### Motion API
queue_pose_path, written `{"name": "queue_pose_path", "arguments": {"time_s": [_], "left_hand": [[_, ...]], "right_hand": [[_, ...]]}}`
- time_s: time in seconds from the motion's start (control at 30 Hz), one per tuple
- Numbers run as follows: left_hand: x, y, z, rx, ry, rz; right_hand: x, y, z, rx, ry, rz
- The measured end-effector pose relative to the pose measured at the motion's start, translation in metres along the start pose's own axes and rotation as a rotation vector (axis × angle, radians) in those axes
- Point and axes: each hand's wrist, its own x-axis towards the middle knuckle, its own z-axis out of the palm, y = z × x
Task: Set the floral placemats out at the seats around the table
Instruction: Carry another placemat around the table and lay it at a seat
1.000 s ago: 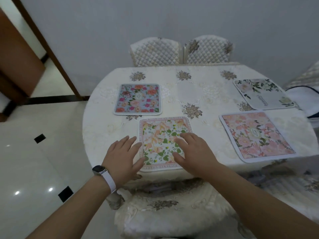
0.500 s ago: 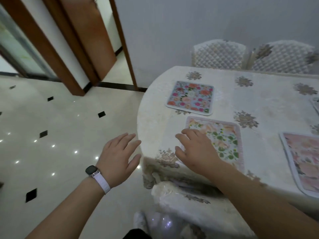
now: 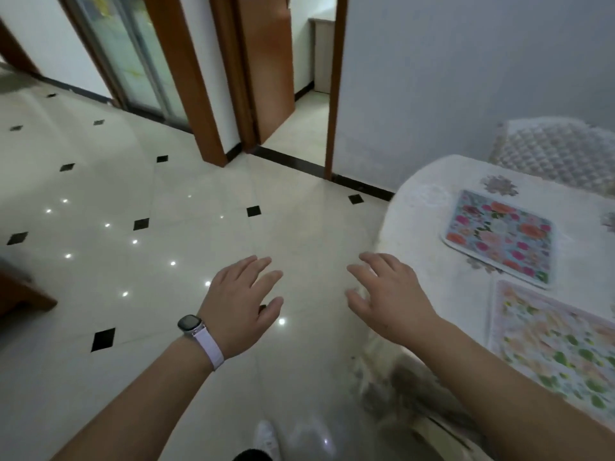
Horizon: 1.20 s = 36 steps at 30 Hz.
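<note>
Peach-and-green placemat (image 3: 559, 341): cut off by the right edge, on the table's (image 3: 429, 227) near edge.
Quilted chair (image 3: 559, 151): partly cut off.
Table's near-left edge drape: blurred.
White shoe (image 3: 266, 439): mostly cropped.

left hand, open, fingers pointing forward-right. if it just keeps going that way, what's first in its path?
Likely nothing nearby: the left hand hangs over the glossy cream tiled floor, left of the round table's white embroidered cloth. Its line looks free toward the grey wall; depth is unclear.
</note>
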Motion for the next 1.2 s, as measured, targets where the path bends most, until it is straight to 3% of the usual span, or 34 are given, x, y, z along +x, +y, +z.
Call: {"name": "queue_pose_path", "arguments": {"time_s": [0.2,0.43,0.9,1.2], "left_hand": [[0.026,-0.108,-0.017,-0.003,0.007,-0.005],[0.075,-0.153,-0.014,-0.051,-0.005,0.022],[0.259,-0.185,0.035,-0.022,-0.132,0.111],[0.429,-0.147,0.057,-0.015,-0.125,0.271]], "right_hand": [[0.078,-0.071,0.004,-0.013,0.004,-0.009],[0.127,-0.078,0.005,-0.057,0.010,0.045],[0.277,0.011,0.042,0.058,-0.069,0.214],[0.361,0.111,0.017,0.096,-0.033,0.333]]}}
